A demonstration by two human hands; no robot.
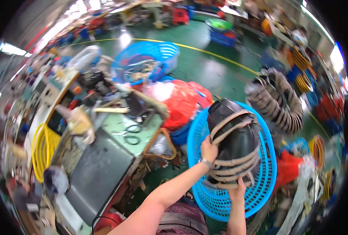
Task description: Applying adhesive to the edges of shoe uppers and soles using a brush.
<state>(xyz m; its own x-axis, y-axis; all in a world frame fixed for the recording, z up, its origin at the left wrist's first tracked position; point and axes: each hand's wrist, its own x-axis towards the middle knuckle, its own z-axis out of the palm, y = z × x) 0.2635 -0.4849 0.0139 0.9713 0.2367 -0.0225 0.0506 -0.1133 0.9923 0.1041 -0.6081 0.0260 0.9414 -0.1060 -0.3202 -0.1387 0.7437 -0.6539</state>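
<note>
A stack of black leather-like pieces point(236, 143) with beige toothed edging, looking like shoe uppers, sits over a round blue plastic basket point(217, 207). My left hand point(209, 150), with a bracelet or watch at the wrist, is closed on the stack's left edge. At the near edge of the stack my right hand point(236, 190) is closed on it too, thumb on top and the other fingers hidden underneath. How far the stack rests on the basket is hidden.
Left of the basket stands a workbench with a dark grey panel point(97, 172) and scissors point(130, 135). Red plastic bags point(181, 103) and a large blue basket point(166, 53) lie beyond. A striped stack of similar pieces point(283, 103) is at the right, near a red bag point(287, 168).
</note>
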